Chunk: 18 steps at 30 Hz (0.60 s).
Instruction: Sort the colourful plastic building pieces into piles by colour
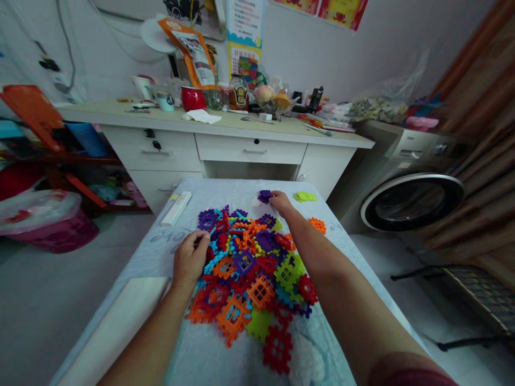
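Note:
A heap of interlocking plastic tiles (245,262) in red, orange, purple, green and blue lies on the cloth-covered table. At its left edge my left hand (191,260) is closed, fingers curled together; a bit of blue shows by the fingertips, but I cannot tell whether it is held. Beyond the far side of the heap, my right hand (281,202) pinches a purple tile (264,196) at or just above the cloth. Farther right on the cloth are a lime-green tile (306,197) and an orange tile (317,225), both apart from the heap.
A narrow white box (176,209) lies at the table's far left, and a long white panel (116,327) runs along the near left. Past the table stands a white desk (161,145) crowded with jars and papers. A washing machine (406,177) is at right, a stool (483,295) nearer.

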Available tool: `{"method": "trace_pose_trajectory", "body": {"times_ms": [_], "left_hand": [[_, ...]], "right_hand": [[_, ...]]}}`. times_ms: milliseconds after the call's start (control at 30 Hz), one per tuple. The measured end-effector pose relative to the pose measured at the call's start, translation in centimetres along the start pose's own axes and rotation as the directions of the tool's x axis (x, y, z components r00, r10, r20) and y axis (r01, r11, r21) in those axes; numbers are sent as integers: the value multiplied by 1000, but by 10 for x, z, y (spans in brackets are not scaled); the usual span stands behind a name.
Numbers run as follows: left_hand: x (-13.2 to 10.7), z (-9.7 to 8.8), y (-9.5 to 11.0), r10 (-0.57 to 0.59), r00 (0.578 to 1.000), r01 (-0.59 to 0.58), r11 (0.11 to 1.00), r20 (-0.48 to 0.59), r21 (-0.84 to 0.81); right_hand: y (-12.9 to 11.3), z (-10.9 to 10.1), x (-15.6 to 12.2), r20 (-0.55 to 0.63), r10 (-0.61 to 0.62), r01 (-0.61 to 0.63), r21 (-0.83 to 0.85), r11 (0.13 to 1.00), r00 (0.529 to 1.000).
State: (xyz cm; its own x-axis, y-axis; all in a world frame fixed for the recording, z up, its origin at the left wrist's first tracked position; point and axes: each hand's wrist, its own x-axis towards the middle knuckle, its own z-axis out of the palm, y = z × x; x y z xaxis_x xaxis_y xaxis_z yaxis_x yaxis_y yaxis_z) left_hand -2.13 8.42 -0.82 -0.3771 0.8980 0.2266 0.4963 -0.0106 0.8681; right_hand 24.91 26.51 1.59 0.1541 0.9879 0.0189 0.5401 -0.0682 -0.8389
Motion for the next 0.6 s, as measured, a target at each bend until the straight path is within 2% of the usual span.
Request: {"method": "trace_pose_trajectory", "body": {"times_ms": [133,233,367,433,500,600], "left_hand": [[-1,-1,0,-2,1000,2,1000,1,-1],[-1,-1,0,-2,1000,2,1000,0,-10],[-2,0,1,4,1000,-4,1000,-6,-5],[-1,0,2,10,1000,-10,1000,-10,1],[-1,1,2,14,1000,-14,1000,-14,10],[-1,0,1,22,1000,-22,1000,-17,21]], "right_hand": [[1,-20,-14,20,-32,31,48,998,999],[11,-57,-26,7,-95,95,-6,995,995],[41,-123,-47,-68,-170,144,-286,947,983],[60,-150,-60,-12,-148,129,-425,896,989],[78,-166,-73,83,-109,136,-538,832,991],[93,-172,-86,149,-75,152,-621,769,986]]}}
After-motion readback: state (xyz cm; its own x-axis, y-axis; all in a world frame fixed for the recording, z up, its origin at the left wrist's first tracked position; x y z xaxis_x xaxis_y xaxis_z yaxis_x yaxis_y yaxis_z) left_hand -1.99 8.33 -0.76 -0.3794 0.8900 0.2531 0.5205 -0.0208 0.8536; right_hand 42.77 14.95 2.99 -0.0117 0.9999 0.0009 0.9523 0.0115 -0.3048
